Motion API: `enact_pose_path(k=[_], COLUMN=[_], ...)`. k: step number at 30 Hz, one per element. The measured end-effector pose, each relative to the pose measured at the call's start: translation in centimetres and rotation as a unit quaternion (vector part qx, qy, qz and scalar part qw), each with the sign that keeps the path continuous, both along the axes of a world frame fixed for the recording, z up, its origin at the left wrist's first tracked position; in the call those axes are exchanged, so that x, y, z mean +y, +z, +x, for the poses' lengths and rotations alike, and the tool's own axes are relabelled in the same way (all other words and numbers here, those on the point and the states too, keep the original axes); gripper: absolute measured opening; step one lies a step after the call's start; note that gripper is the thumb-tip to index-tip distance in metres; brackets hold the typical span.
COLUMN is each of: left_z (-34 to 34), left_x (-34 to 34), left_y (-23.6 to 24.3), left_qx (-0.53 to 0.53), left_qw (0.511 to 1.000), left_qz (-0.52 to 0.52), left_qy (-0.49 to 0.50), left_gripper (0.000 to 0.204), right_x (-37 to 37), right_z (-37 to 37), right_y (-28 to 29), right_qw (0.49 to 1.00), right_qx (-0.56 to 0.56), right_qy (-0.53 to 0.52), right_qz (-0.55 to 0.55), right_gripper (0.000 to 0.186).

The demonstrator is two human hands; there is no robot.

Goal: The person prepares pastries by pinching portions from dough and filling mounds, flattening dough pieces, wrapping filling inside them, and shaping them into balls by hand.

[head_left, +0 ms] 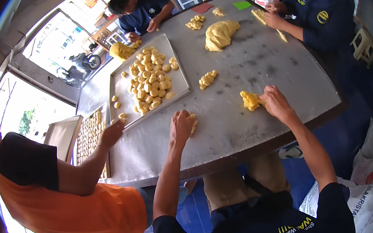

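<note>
My left hand [180,126] is closed at the near side of the metal table, its fingers curled against a small cluster of pale dough pieces [193,122]. Part of that cluster is hidden behind the hand. Farther right, my right hand [277,101] pinches the right edge of a bright yellow lump of dough [251,101] lying on the tabletop. Between and beyond my hands sits another cluster of small dough pieces [208,80]. A large smooth mound of dough [222,35] rests toward the far side.
A metal tray [185,77] heaped with round dough balls [149,81] lies left of centre. Beside it, a tray holds rows of small pieces [90,133]. A person in orange [72,207] reaches in from the left. Two others work at the far left and far right edges.
</note>
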State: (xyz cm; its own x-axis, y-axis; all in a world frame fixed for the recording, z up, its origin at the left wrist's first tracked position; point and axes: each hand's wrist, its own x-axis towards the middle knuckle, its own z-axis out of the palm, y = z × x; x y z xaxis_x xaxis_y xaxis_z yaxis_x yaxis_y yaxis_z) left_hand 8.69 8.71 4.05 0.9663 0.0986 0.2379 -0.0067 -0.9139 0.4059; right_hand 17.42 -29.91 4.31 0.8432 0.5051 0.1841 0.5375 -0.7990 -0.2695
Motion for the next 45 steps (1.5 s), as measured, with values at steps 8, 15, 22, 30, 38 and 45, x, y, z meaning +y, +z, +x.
enact_pose_path(k=[8, 15, 22, 30, 38, 45], left_z=[-2.4, -3.9, -5.5, -4.7, -5.7, -10.2], left_x=[4.8, 4.7, 4.5, 5.9, 3.0, -2.1], left_y=[-1.0, -2.4, -4.4, -8.3, -7.7, -6.3], left_qx=[0.079, -0.008, -0.058, -0.092, -0.087, -0.122], left_qw=[0.907, 0.947, 0.968, 0.798, 0.984, 0.991], left_qz=[-0.392, -0.284, -0.161, -0.580, -0.135, 0.009], left_qy=[0.132, 0.151, 0.182, 0.137, 0.074, 0.054], left_gripper=[0.032, 0.030, 0.027, 0.032, 0.018, 0.038], right_x=[1.3, 0.9, 0.1, 0.1, 0.5, -0.9], right_z=[-6.5, -4.4, -3.9, -6.6, -5.3, -5.3], right_y=[-4.4, -2.1, -2.6, -7.1, -6.6, -7.8], right_qw=[0.988, 0.977, 0.998, 0.988, 0.984, 0.995], right_qx=[-0.111, -0.025, -0.039, -0.127, -0.059, -0.055], right_qy=[-0.042, -0.058, 0.003, -0.055, -0.030, -0.066], right_qz=[0.101, 0.202, 0.052, 0.062, 0.167, 0.058], right_gripper=[0.050, 0.037, 0.024, 0.049, 0.035, 0.043])
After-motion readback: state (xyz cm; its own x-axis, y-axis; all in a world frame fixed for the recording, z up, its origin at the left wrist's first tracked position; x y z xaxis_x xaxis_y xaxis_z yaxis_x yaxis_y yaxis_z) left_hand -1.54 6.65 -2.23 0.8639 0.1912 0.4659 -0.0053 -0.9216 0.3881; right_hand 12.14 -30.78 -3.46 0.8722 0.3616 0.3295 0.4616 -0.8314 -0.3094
